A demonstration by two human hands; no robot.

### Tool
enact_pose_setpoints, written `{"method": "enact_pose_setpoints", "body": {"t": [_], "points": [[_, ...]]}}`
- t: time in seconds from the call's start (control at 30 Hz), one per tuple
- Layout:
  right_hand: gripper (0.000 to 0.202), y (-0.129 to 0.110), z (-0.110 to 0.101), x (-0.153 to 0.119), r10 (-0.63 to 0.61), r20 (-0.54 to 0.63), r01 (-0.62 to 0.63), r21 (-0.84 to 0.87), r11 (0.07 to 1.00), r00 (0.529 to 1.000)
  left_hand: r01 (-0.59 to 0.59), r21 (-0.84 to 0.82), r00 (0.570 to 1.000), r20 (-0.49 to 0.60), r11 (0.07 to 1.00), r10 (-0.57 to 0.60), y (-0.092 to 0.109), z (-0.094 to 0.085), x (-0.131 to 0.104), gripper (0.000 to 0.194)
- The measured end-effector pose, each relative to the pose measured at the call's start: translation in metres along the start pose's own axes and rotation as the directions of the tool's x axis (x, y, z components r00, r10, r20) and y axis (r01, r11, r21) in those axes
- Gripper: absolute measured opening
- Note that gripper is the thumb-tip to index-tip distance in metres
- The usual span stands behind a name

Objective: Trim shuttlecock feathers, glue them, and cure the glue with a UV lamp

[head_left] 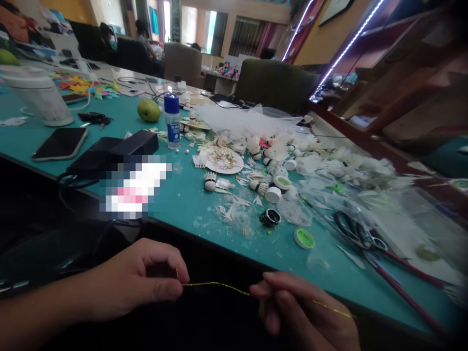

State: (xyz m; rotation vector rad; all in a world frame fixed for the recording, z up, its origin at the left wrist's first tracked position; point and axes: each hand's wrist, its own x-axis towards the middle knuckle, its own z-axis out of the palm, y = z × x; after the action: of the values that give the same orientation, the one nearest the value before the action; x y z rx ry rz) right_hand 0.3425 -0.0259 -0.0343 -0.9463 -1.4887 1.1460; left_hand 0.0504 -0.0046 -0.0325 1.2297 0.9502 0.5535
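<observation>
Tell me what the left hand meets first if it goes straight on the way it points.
Probably the right hand; only the gold wire the left hand pinches lies between. Depth is unclear.

Bkgd ppl (144, 41) small, blurry

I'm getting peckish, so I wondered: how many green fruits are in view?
2: one green fruit just left of the blue-capped bottle, the other fruit at the far left edge, behind the white cup. The clutter might hide more.
</observation>
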Motion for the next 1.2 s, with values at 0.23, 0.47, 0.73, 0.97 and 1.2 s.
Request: {"method": "enact_pose_setpoints", "body": {"t": [0.23, 0.47, 0.73, 0.97, 1.2], "points": [[0.026, 0.002, 0.000, 0.000, -0.021, 0.005, 0.021, -0.021, 1.000, 1.000, -0.127, 0.191, 0.986, -0.081, 0.973, 0.145, -0.005, -0.002, -0.001, 0.012], [0.022, 0.002, 0.001, 0.003, 0.066, -0.011, -0.065, 0.042, 0.997, 0.998, -0.465, 0.326, 0.858, -0.065, 0.823, 0.510, -0.010, -0.001, 0.000, 0.030], [0.019, 0.006, 0.004, 0.000, 0.304, 0.002, -0.302, 0.123, 0.945, 0.953, -0.602, 0.522, 0.682, -0.060, 0.605, 0.729, -0.004, 0.006, -0.003, 0.038], [0.019, 0.006, 0.005, 0.003, 0.355, 0.034, -0.356, 0.121, 0.927, 0.934, -0.555, 0.648, 0.593, -0.130, 0.521, 0.794, -0.001, 0.008, -0.005, 0.034], [0.017, 0.003, 0.003, 0.004, 0.237, -0.003, -0.236, 0.056, 0.970, 0.972, -0.485, 0.679, 0.707, -0.066, 0.551, 0.704, -0.007, 0.003, -0.001, 0.021]]}}
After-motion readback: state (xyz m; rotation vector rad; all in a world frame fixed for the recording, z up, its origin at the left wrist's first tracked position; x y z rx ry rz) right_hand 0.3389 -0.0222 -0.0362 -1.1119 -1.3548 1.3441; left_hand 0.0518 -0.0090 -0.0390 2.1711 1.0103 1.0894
